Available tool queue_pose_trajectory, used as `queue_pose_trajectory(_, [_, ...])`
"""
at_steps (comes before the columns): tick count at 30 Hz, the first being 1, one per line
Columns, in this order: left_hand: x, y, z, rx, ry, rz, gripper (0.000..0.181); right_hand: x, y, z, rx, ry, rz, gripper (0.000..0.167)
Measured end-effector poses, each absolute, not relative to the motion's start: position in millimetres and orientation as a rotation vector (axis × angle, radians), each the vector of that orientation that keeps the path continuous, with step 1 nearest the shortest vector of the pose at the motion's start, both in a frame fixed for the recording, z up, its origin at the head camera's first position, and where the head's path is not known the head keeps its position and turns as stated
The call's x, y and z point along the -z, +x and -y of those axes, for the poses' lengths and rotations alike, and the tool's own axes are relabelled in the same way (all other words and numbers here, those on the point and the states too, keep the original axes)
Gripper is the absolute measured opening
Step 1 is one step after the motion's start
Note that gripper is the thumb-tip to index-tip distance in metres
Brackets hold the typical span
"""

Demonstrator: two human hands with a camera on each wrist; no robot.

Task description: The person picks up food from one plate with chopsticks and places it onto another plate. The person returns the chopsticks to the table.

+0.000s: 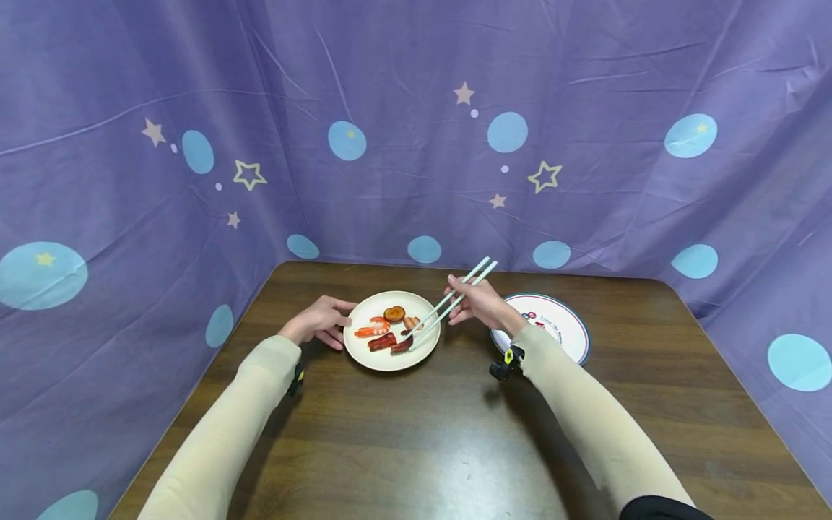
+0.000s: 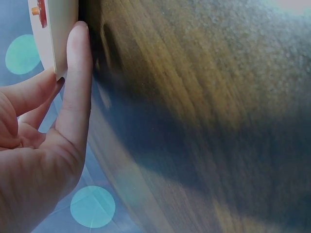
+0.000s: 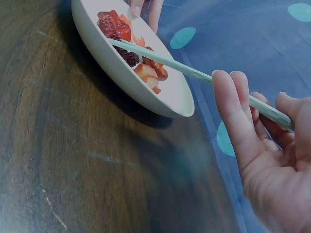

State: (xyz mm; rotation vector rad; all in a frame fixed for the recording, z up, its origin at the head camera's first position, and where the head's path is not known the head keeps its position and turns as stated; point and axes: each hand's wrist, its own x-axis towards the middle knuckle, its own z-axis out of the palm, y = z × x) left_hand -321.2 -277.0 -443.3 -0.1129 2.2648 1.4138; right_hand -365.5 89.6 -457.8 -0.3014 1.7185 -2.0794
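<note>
My left hand holds the cream plate at its left rim; in the left wrist view the thumb and a finger lie on either side of the edge. A pair of pale green chopsticks is held in my right hand, above the table between two plates. Their tips reach down to a dark red piece of meat at the front of the cream plate. Beside it lie another red meat piece, an orange shrimp, a round brown slice and a pinkish piece.
A white plate with a blue rim and printed lettering stands to the right, partly hidden beneath my right wrist and sleeve. Both plates are on a brown wooden table. A purple curtain hangs behind the table and along its sides.
</note>
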Motion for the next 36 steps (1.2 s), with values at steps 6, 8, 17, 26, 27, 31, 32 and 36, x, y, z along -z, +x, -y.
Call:
queue_pose_trajectory(6, [443, -321, 277, -1.416, -0.106, -2.264, 0.061, 452, -358, -98, 2.201, -0.336, -1.756, 0.045])
queue_pose_trajectory(8, [442, -321, 277, -1.417, -0.097, -2.267, 0.061, 449, -354, -101, 2.214, -0.342, -1.781, 0.05])
queue_pose_trajectory(17, [442, -322, 278, -1.425, -0.102, -2.262, 0.062, 442, -337, -111, 2.289, -0.391, -1.837, 0.051])
queue_pose_trajectory(26, [446, -320, 280, -1.427, -0.114, -2.262, 0.061, 438, -314, -121, 2.327, -0.453, -1.922, 0.041])
queue_pose_trajectory(27, [446, -320, 280, -1.426, -0.114, -2.263, 0.061, 438, -312, -122, 2.326, -0.459, -1.94, 0.038])
queue_pose_trajectory(31, [446, -320, 280, -1.431, -0.104, -2.261, 0.062, 435, -299, -124, 2.331, -0.493, -2.013, 0.039])
queue_pose_trajectory(32, [446, -321, 280, -1.43, -0.101, -2.26, 0.062, 435, -297, -124, 2.333, -0.505, -2.032, 0.039])
queue_pose_trajectory(36, [444, -322, 279, -1.431, -0.099, -2.258, 0.062, 433, -287, -126, 2.331, -0.565, -2.109, 0.041])
